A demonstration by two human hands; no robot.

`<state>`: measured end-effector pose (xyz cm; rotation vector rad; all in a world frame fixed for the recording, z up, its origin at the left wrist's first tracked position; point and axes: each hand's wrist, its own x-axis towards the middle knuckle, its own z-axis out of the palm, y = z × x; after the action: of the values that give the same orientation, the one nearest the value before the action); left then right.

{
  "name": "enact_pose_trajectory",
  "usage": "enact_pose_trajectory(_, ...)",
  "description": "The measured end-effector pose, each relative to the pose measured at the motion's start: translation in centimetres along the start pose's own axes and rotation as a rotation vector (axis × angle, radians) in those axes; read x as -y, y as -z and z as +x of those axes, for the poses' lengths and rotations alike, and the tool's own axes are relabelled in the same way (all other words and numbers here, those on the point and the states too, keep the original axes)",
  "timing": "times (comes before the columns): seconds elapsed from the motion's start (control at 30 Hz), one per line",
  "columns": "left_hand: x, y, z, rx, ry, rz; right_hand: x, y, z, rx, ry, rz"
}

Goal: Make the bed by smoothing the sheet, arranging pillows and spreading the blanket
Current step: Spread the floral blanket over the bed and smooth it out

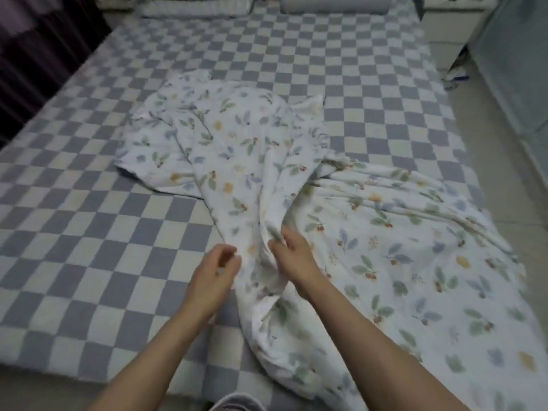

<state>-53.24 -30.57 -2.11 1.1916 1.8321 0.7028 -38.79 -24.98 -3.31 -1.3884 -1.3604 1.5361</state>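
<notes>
A dark curtain (35, 54) hangs at the far left, beside the bed. The checkered sheet (89, 232) lies flat across the mattress, grey-blue and cream squares running up to the head end. There, a ribbed white pillow (195, 7) sits left of a smooth grey pillow (335, 5), the two apart.

Nearer, the left hand (218, 269) hovers just above the sheet with fingers loosely curled, touching the blanket's edge at most; it holds nothing that I can see. The floral blanket (400, 247) is bunched into a twisted ridge down the middle, its long axis running from the near edge up toward the bed's centre, where it fans out leftward. The right hand (292, 256) pinches a fold of that ridge. The blanket's other part spreads flat rightward, to the bed's right edge. Pale cabinets (516, 69) stand along the right.
</notes>
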Motion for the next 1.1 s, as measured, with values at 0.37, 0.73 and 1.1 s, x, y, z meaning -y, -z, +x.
enact_pose_trajectory(0.37,4.6,10.2,3.3,0.079,-0.136,0.353,2.0,-11.5,-7.0,0.306,-0.193,-0.042)
enact_pose_trajectory(0.73,10.8,22.9,-2.3,0.535,-0.008,0.423,5.2,-17.2,1.2,-0.472,-0.170,0.292)
enact_pose_trajectory(1.1,9.7,23.3,-0.1,0.100,0.061,0.745,6.0,-28.0,-8.4,0.662,0.517,-0.563)
